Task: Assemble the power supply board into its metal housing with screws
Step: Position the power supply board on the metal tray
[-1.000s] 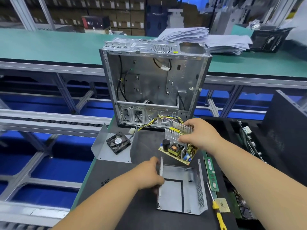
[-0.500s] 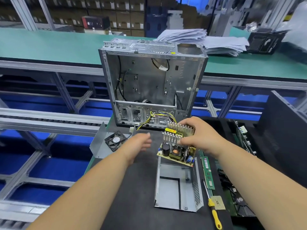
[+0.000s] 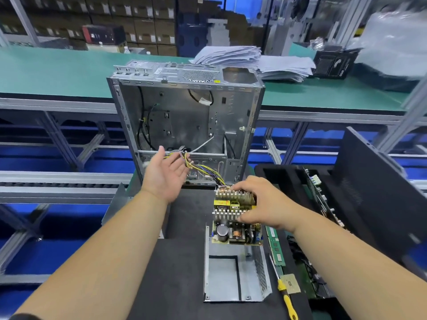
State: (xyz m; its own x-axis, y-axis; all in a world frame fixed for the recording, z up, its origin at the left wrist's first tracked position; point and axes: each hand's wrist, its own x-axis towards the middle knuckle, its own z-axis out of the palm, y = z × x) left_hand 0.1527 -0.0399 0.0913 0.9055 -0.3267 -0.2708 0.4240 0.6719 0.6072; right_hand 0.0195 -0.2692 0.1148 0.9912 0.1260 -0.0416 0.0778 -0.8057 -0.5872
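Observation:
The power supply board, yellow-green with silver heat sinks, hangs tilted over the far end of the open metal housing on the black mat. My right hand grips the board by its heat sinks from the right. A bundle of yellow, black and blue wires runs from the board's far edge up to the left. My left hand is raised palm up in front of the computer case, its loosely extended fingers touching the wire bundle from below.
An open computer case stands upright just behind the mat. A yellow-handled screwdriver and a green memory stick lie right of the housing. A black foam tray with circuit boards is at the right. A metal bracket shows behind my left forearm.
My left hand left the housing's edge and rose to the wire bundle, lifting it. My right hand brought the board lower and closer over the housing's far end.

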